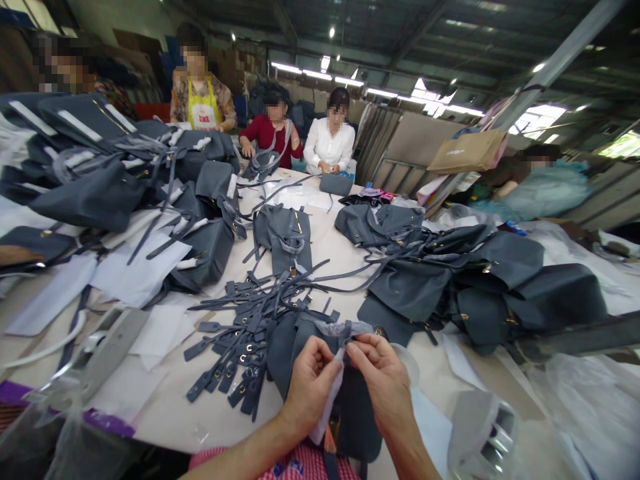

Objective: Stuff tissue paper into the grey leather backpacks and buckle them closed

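Observation:
A dark blue-grey bag [356, 417] lies at the table's front edge, below and between my hands. My left hand [314, 373] is closed, pinching a pale translucent wrapping strip [330, 400] that hangs down over the bag. Close beside it, my right hand [383, 370] pinches at a dark strap [347, 331] near the top of the same wrapping. The fingertips of both hands almost meet. Just left of the bag, a fanned bundle of dark straps [245, 333] with gold buckles is spread on the table.
Dark bags are heaped at the left [100, 193] and right [415, 280]. One bag [283, 233] lies mid-table. Grey machine-like devices stand at front left [95, 353] and front right [483, 433]. Several people are around the table's far side and left; another person is at far right.

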A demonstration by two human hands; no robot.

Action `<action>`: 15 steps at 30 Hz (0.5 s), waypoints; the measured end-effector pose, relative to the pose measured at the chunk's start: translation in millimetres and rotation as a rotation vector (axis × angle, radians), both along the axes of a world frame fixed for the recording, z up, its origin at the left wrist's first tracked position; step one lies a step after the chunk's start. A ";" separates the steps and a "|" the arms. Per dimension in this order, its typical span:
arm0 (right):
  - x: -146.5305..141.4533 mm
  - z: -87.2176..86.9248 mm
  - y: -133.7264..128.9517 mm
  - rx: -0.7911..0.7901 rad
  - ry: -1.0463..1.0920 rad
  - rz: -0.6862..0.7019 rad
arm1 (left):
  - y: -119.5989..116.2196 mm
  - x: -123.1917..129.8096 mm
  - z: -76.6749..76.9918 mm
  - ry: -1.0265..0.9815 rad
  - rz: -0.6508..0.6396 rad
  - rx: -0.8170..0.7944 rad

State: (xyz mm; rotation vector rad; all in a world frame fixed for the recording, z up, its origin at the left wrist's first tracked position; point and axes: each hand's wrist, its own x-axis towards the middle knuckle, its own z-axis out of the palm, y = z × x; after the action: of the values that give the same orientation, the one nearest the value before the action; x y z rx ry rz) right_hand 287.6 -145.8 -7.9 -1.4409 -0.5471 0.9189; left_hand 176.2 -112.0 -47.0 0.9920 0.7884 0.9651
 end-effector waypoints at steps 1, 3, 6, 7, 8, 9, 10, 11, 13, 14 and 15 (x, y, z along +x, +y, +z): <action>0.2 0.3 1.6 0.004 0.032 -0.009 | 0.2 -0.2 0.4 -0.007 -0.002 -0.012; -0.4 1.2 3.5 0.006 0.114 -0.003 | 1.1 -0.8 1.4 -0.037 -0.022 -0.049; -2.6 -0.3 5.2 0.013 0.248 0.049 | 3.0 -2.4 2.1 -0.080 -0.064 -0.096; -3.3 -2.1 5.9 0.017 0.265 0.052 | 3.5 -3.0 2.0 -0.087 -0.072 -0.105; -3.9 -4.4 6.7 0.019 0.259 0.040 | 3.9 -3.4 1.6 -0.092 -0.077 -0.111; -4.3 -7.0 7.5 0.018 0.234 0.021 | 4.2 -3.7 1.1 -0.096 -0.079 -0.118; -4.5 -9.8 8.1 0.018 0.200 0.004 | 4.4 -3.8 0.4 -0.099 -0.080 -0.123; -4.6 -12.4 8.5 0.020 0.165 0.000 | 4.4 -3.7 -0.3 -0.102 -0.079 -0.128; -4.8 -15.9 8.3 0.027 0.093 0.030 | 4.5 -3.3 -1.6 -0.100 -0.073 -0.128; -4.8 -16.6 7.6 0.033 0.036 0.044 | 4.6 -3.0 -1.9 -0.097 -0.064 -0.122; -4.9 -16.4 6.7 0.036 -0.035 0.052 | 4.8 -2.7 -1.9 -0.093 -0.054 -0.114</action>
State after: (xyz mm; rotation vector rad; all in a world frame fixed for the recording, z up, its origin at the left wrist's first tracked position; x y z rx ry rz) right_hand 282.7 -139.1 -24.3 -1.4179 -0.6264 0.9214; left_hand 173.5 -107.2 -48.8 0.8597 0.7268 0.9034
